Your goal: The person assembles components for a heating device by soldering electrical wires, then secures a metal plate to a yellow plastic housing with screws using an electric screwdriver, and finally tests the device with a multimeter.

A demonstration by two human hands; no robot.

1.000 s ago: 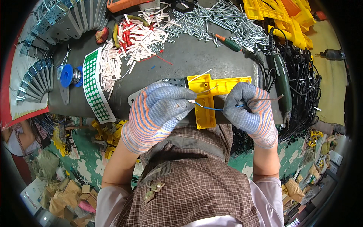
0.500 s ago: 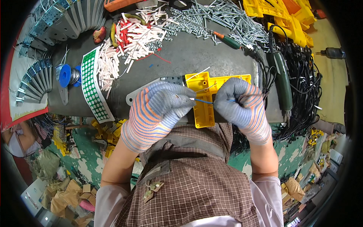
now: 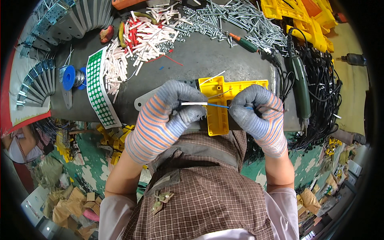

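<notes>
My left hand and my right hand wear grey knit gloves with orange and blue stripes. Between them runs a thin blue wire, pinched at its right part by the closed fingers of my right hand. A slim white sleeve lies in line with the wire's left end, between the thumb and forefinger of my left hand. Below the hands lies a yellow T-shaped plastic housing, with thin wires rising from it. A grey metal plate extends leftward from it, partly behind my left hand.
White sleeves lie heaped at left, beside a green-dotted sticker sheet and a blue wire spool. Long screws cover the back. A green-handled screwdriver, a dark green electric tool and black cables occupy the right.
My left thumb and forefinger have parted somewhat, and much more of the white sleeve shows between them. My right hand still pinches the blue wire in nearly the same place.
</notes>
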